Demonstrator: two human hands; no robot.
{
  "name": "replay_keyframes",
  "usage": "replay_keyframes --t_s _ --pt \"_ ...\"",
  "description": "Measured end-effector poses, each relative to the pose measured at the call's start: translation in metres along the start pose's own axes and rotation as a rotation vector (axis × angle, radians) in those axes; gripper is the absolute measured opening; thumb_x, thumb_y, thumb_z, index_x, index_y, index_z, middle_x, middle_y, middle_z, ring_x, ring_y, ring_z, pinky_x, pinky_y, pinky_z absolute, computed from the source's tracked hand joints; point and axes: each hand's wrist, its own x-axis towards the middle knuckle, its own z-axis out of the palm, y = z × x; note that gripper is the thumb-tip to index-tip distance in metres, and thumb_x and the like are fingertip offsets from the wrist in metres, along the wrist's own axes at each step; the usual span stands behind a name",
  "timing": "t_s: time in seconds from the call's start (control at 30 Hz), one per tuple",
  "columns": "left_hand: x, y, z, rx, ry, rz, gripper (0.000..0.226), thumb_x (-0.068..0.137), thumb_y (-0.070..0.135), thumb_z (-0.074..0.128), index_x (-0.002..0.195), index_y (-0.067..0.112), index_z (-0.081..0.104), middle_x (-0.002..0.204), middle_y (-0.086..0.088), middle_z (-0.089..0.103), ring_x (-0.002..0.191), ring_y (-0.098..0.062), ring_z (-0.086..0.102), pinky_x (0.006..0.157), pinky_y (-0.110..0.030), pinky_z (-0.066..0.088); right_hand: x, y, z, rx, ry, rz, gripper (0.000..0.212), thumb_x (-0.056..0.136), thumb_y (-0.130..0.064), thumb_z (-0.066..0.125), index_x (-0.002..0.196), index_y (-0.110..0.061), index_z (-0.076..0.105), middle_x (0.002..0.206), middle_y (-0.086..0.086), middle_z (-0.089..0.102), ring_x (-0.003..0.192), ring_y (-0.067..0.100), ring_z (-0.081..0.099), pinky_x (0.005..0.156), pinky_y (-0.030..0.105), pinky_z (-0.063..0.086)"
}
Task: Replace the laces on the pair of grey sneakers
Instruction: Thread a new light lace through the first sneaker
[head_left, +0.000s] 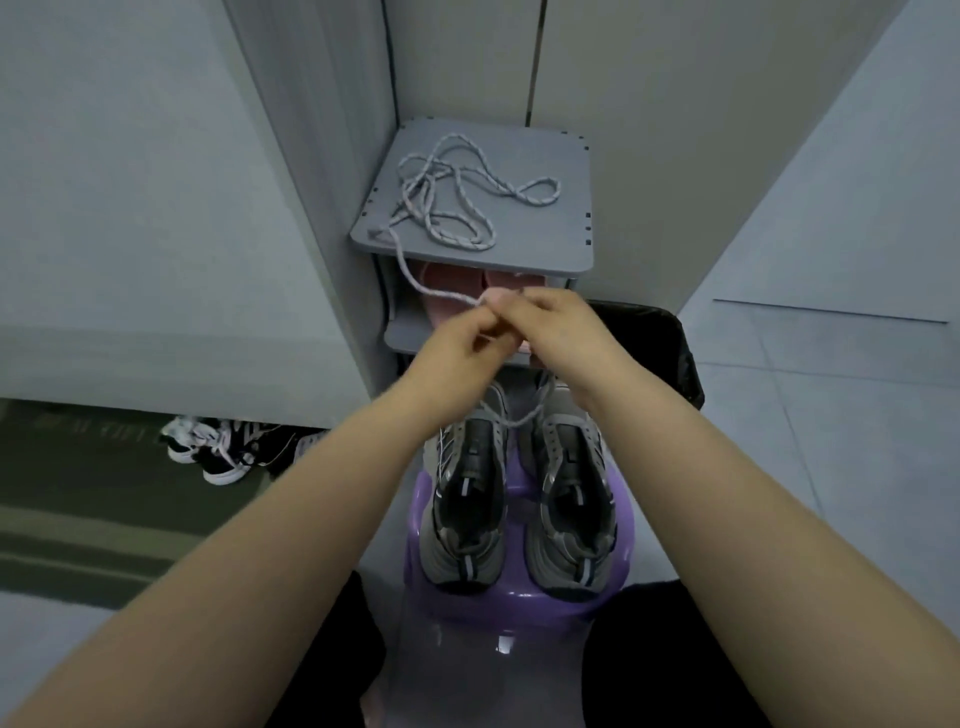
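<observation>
Two grey sneakers, the left sneaker (467, 499) and the right sneaker (571, 499), stand side by side on a purple stool (514, 597), toes away from me. Above their toes my left hand (467, 340) and my right hand (550, 325) meet, both pinching a grey lace (415, 283). That lace runs up to a loose tangle of grey lace (457, 200) lying on top of a grey shelf unit (545, 234). Another grey lace strand (511, 415) hangs from my hands down between the two sneakers.
Pink slippers (447, 286) sit inside the shelf unit. A black bin (670, 348) stands right of the stool. Black-and-white sneakers (228, 447) lie on a dark mat at the left. Grey walls close in on both sides.
</observation>
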Motion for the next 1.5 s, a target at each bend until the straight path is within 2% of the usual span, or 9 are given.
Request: replay_keyframes --t_s 0.17,0.27,0.47,0.6,0.8,1.1,1.2,1.3,1.5 --pt "-0.019 -0.022 -0.009 -0.129 -0.048 -0.198 0.011 0.089 0.027 0.057 0.095 0.02 0.063 0.099 -0.003 0.066 0.094 -0.015 0.06 0.092 -0.032 0.046 -0.008 0.005 0.001 0.098 0.012 -0.105 0.021 0.088 -0.02 0.062 0.07 -0.01 0.067 0.063 0.0 0.062 0.056 0.001 0.053 0.059 0.012 0.044" --pt "-0.021 -0.031 -0.01 -0.547 -0.15 -0.402 0.058 0.077 0.05 0.048 0.121 0.013 0.05 0.117 -0.007 0.062 0.108 -0.018 0.06 0.098 -0.033 0.045 -0.037 0.012 -0.02 0.083 -0.194 -0.058 0.031 0.086 -0.032 0.058 0.077 -0.005 0.069 0.049 -0.003 0.052 0.044 0.006 0.041 0.048 0.016 0.034" --pt "0.008 -0.025 -0.051 -1.273 0.258 -0.269 0.033 0.098 0.026 0.039 0.085 0.007 0.062 0.063 0.003 0.063 0.052 -0.003 0.058 0.05 -0.012 0.046 -0.084 0.04 -0.069 -0.043 -0.469 0.223 0.022 0.085 -0.024 0.058 0.071 -0.014 0.072 0.038 -0.001 0.041 0.037 0.007 0.032 0.042 0.016 0.029" --pt "0.003 -0.028 -0.048 -0.429 0.339 -0.239 0.019 0.098 0.015 0.041 0.093 0.014 0.059 0.059 0.009 0.059 0.05 -0.002 0.045 0.046 -0.011 0.034 -0.078 0.071 -0.076 0.067 -0.028 0.314 0.028 0.092 -0.019 0.053 0.08 0.001 0.068 0.04 -0.004 0.044 0.041 0.009 0.032 0.044 0.02 0.024" --pt "-0.042 -0.024 0.007 0.537 -0.146 0.011 0.015 0.091 0.017 0.055 0.099 0.015 0.067 0.089 0.001 0.059 0.077 -0.01 0.055 0.07 -0.021 0.042 -0.072 0.07 -0.066 0.084 0.077 0.306 0.021 0.094 -0.024 0.051 0.099 -0.016 0.07 0.077 -0.002 0.066 0.045 0.002 0.043 0.046 0.017 0.03" --pt "-0.037 -0.033 0.037 0.46 -0.288 0.21 0.013 0.083 0.013 0.065 0.093 0.007 0.072 0.108 0.005 0.055 0.098 -0.005 0.051 0.081 0.005 0.028 -0.052 0.057 -0.018 0.246 -0.231 0.187 0.012 0.088 -0.008 0.059 0.085 -0.015 0.068 0.065 -0.006 0.069 0.061 0.005 0.064 0.057 0.016 0.051" --pt "-0.029 -0.034 0.027 0.454 -0.438 0.052 0.02 0.083 0.03 0.066 0.086 0.012 0.071 0.09 0.002 0.061 0.081 -0.003 0.053 0.077 -0.012 0.04 -0.047 0.063 -0.024 0.131 -0.136 0.154 0.008 0.085 -0.006 0.063 0.084 -0.009 0.07 0.068 -0.001 0.069 0.063 0.006 0.063 0.065 0.022 0.053" --pt "-0.009 -0.043 0.013 0.446 -0.078 -0.13 0.026 0.083 0.038 0.064 0.081 0.012 0.063 0.071 0.002 0.057 0.064 -0.007 0.051 0.059 -0.018 0.038 -0.054 0.065 -0.042 -0.12 -0.217 0.174 0.01 0.083 -0.016 0.067 0.079 -0.008 0.073 0.069 0.006 0.071 0.06 0.01 0.058 0.062 0.028 0.05" --pt "0.047 -0.068 0.0 0.115 0.577 -0.505 0.091 0.075 0.03 0.075 0.139 -0.001 0.018 0.143 -0.021 0.026 0.131 -0.033 0.034 0.107 -0.039 0.032 -0.058 0.078 -0.061 -0.323 -0.422 0.31 0.006 0.083 -0.021 0.068 0.081 -0.018 0.073 0.05 -0.008 0.063 0.051 -0.002 0.053 0.055 0.011 0.04"
